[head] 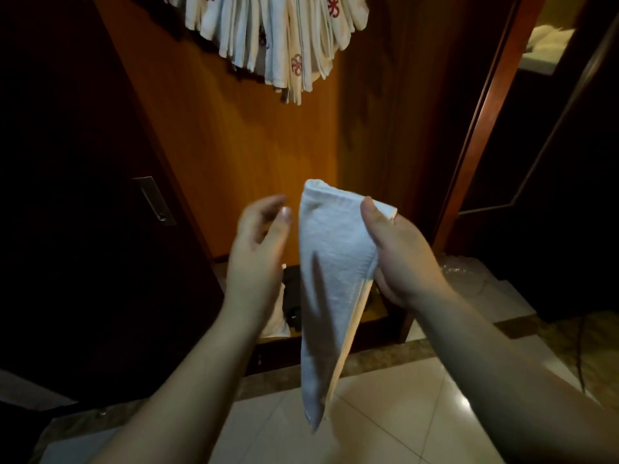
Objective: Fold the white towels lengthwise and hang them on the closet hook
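While a thick bunch of hung towels [274, 38] already fans out from the top of the closet, one more towel [330, 272] is in hand and looks ready to join them; it is folded into a long narrow strip that hangs from chest height down toward the tiled floor [385, 413], tapering to a point at its lower end. Its upper end is pinched by the right hand [398, 252], thumb on the near face and fingers curled behind the cloth; the left hand [259, 249] is just beside the strip, not touching it as far as I can tell, its fingers loosely spread and blurred (so their exact pose is unclear). Judged from how things lie, the lengthwise fold on this towel seems done or very nearly so, with perhaps a final smoothing of the edges left; the hanging itself is not yet done, since the strip is well below the bunch above. What holds that bunch up is out of view past the top edge, so the hook cannot be seen; the wooden back panel [234, 145] of the closet stands directly behind the hands. Low in the closet lie a pale bundle and something dark, too dim to name; whether more towels wait to be folded cannot be told.
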Tool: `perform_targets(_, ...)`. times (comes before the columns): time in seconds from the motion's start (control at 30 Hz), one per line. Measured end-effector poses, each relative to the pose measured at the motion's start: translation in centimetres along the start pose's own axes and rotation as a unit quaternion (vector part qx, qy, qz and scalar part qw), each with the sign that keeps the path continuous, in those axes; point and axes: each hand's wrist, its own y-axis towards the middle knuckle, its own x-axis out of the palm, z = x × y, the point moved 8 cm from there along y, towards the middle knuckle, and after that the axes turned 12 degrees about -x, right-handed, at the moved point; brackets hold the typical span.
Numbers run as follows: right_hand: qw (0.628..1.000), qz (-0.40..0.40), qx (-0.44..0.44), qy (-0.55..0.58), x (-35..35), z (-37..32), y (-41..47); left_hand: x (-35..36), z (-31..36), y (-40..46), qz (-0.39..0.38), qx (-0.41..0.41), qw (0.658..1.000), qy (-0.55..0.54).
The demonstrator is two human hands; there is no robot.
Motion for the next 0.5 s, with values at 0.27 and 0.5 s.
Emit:
perform_targets(0.27,0.968,-0.199,-0.023,-0.151,1.9,-5.5,4.8,1.3,1.6,3.4,-0.237,-0.073,0.969,0.006)
perform_targets(0.5,0.983,-0.179,-0.028,0.004,1.9,-9.0,7.9,4.5,-0.2,1.6,-0.305,-0.182,0.935,-0.03)
